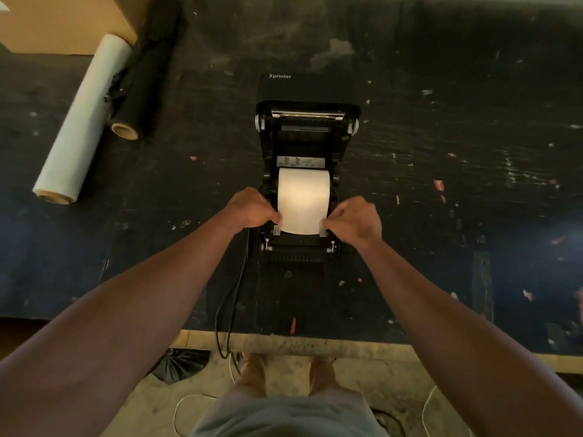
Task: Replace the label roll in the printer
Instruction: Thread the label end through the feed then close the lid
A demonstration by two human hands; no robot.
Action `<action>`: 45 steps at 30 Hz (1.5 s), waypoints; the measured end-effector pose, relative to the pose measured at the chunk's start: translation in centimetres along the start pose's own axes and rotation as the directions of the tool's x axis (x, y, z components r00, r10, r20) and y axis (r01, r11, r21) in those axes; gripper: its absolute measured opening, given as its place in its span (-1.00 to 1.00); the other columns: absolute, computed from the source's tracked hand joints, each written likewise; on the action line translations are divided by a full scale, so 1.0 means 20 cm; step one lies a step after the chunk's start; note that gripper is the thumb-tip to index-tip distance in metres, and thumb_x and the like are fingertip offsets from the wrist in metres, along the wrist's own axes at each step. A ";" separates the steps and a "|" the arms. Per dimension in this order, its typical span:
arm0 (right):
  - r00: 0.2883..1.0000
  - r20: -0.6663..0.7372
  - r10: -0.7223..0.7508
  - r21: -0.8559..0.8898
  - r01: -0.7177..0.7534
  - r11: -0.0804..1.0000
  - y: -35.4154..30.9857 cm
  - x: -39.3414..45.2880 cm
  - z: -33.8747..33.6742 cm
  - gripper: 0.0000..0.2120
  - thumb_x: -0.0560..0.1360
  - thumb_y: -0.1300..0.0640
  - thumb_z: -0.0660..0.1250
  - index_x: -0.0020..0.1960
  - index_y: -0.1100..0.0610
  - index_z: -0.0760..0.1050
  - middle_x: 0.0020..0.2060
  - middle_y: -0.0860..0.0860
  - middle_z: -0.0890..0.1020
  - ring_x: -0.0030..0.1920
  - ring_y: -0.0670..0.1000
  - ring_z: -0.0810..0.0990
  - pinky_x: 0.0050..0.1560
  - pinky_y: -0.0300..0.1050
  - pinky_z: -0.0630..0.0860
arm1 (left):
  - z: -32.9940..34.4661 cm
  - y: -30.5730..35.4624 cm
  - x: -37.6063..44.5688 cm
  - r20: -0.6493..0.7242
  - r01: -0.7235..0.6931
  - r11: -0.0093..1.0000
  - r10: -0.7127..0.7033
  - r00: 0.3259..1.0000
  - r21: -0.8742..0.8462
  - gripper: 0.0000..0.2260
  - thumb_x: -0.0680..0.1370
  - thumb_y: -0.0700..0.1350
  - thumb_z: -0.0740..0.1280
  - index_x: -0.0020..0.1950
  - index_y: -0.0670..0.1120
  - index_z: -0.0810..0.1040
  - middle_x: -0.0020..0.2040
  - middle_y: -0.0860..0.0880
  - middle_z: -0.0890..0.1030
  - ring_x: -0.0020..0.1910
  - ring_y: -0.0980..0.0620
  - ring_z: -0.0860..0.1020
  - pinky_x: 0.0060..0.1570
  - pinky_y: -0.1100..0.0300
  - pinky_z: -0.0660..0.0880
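Observation:
A black Xprinter label printer [306,247] stands in the middle of the dark table with its lid [307,89] swung open and back. A white label roll [303,197] sits in the printer's bay, its loose end drawn toward the front between two clear paper guides. My left hand [252,208] pinches the left edge of the paper at the guide. My right hand [355,219] pinches the right edge in the same way. Both hands lie close against the printer's sides.
A white film roll [83,118] and a black film roll [142,77] lie at the table's left, beside a cardboard box [63,23]. The printer's black cable [232,298] runs off the front edge [315,343]. My feet and a black bag [179,364] are on the floor below.

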State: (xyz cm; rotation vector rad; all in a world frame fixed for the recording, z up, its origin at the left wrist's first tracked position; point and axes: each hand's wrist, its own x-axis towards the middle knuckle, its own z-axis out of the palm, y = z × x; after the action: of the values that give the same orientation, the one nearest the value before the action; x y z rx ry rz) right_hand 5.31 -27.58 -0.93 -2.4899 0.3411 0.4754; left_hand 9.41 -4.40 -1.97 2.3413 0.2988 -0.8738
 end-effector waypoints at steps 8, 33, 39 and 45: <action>0.776 -0.001 -0.631 -0.381 0.583 0.718 0.04 -0.31 0.26 -0.59 0.55 -0.03 0.38 0.34 0.11 0.56 0.33 0.09 0.56 0.35 0.06 0.53 0.35 0.11 0.48 | -0.01 0.04 -0.01 -0.028 -0.022 0.982 0.028 0.999 0.188 -0.69 0.39 0.05 0.62 0.02 -0.10 0.75 0.00 -0.09 0.72 -0.03 -0.04 0.67 -0.01 0.05 0.60; 0.813 0.091 -0.576 -0.428 0.554 0.714 0.03 -0.32 0.24 -0.56 0.58 -0.08 0.34 0.43 0.00 0.50 0.39 0.03 0.56 0.46 0.06 0.46 0.61 0.27 0.10 | 0.32 -0.15 -0.36 -0.100 -0.504 0.609 0.692 0.715 0.613 -0.47 0.58 0.06 0.39 0.53 -0.03 0.44 0.47 -0.08 0.56 0.55 -0.07 0.43 0.64 -0.13 0.00; 0.787 0.090 -0.610 -0.407 0.588 0.699 0.04 -0.29 0.18 -0.69 0.52 0.06 0.43 0.26 0.05 0.58 0.17 0.02 0.67 0.25 0.05 0.61 0.48 0.13 0.35 | 0.31 -0.14 -0.36 -0.081 -0.536 0.625 0.690 0.719 0.568 -0.47 0.53 0.00 0.47 0.49 -0.02 0.48 0.40 -0.07 0.62 0.42 -0.07 0.55 0.62 -0.09 0.09; 0.778 0.078 -0.624 -0.407 0.596 0.692 0.10 -0.31 0.20 -0.56 0.54 0.02 0.40 0.40 0.08 0.54 0.40 0.09 0.55 0.44 0.11 0.48 0.51 0.14 0.33 | 0.29 -0.15 -0.37 -0.081 -0.535 0.625 0.690 0.720 0.568 -0.60 0.59 -0.01 0.40 0.44 0.03 0.55 0.35 0.00 0.60 0.36 -0.01 0.56 0.62 -0.05 0.09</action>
State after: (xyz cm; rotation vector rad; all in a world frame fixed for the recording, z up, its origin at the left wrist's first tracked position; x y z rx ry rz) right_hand -1.99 -25.97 -2.49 -2.8149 -0.6406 0.1865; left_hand -0.38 -5.59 -2.04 2.7638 -0.7109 -0.2524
